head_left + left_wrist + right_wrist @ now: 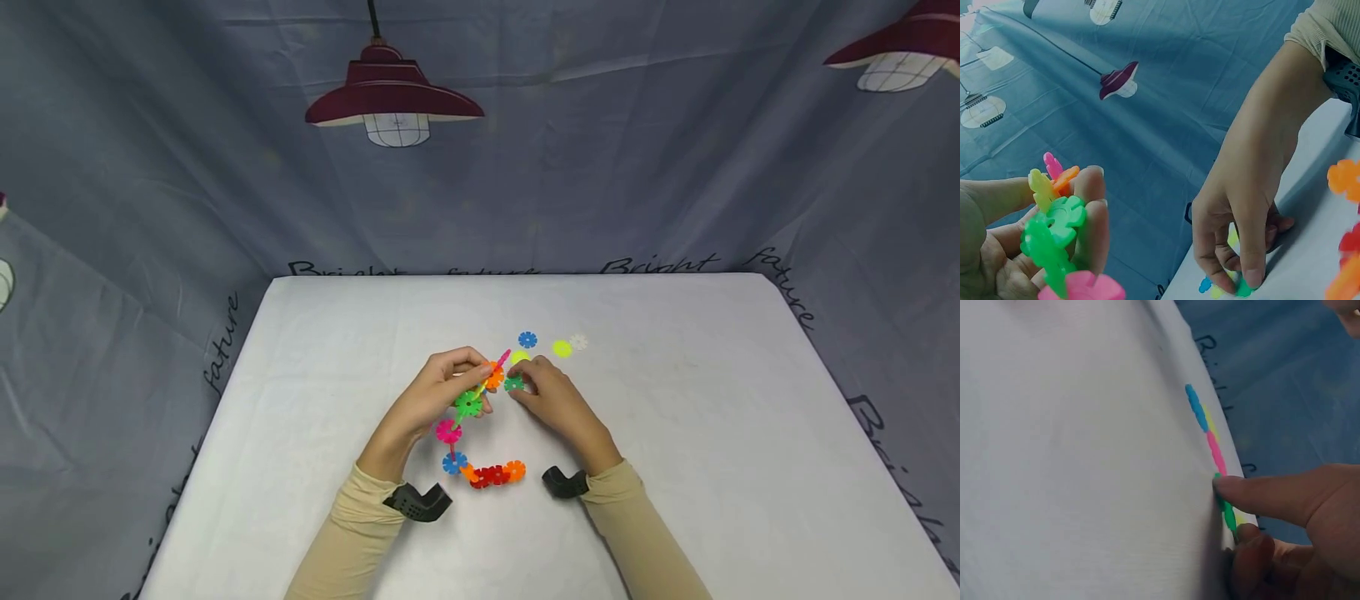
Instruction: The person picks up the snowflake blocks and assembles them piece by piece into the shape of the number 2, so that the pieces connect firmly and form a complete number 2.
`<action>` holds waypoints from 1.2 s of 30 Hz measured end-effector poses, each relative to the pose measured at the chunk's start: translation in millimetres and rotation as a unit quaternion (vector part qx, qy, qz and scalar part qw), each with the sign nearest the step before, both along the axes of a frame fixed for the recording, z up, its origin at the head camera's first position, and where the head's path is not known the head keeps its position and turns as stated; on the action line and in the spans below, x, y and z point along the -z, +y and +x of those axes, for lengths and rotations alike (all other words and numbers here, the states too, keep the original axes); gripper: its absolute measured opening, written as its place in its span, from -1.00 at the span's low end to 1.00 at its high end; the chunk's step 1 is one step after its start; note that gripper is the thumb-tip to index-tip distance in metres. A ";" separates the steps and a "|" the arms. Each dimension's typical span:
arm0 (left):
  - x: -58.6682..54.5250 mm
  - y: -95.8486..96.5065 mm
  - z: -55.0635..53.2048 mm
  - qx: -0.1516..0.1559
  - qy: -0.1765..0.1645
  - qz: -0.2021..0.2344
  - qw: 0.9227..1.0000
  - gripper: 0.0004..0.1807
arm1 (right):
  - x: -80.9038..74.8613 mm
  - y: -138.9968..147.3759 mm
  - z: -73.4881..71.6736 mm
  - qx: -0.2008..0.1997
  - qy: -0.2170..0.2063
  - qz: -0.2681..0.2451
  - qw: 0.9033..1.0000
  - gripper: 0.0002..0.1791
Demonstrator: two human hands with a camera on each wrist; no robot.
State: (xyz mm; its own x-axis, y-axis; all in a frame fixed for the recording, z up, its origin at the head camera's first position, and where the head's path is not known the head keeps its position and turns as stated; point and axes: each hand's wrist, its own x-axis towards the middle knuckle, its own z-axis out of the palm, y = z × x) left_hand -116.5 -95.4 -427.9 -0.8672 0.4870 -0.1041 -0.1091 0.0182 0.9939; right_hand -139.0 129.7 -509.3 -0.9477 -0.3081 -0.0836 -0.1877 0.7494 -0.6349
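Note:
My left hand (442, 385) grips a chain of notched plastic discs joined edge to edge. An orange disc (495, 375) and a pink disc (1053, 164) are at its upper end, by the fingertips. Below them hang a light green disc (468, 404), a pink disc (448, 431) and a blue disc (454, 463). The chain's tail of red discs (491, 476) ends in an orange disc (515, 471), low on the table. My right hand (557, 398) pinches a dark green disc (1225, 506) by its edges, between thumb and finger, at the table surface.
Beyond the right hand, a blue disc (527, 339), a yellow disc (562, 348) and a white disc (578, 342) lie loose on the white table (712, 400). Another yellow disc (520, 357) is close to the right fingers. A grey curtain (525, 183) hangs behind.

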 end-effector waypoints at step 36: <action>-1.3 1.5 3.2 -0.004 0.038 -0.026 0.999 -0.77 | -25.1 24.7 -0.6 -0.028 -0.088 -0.128 0.988 -0.79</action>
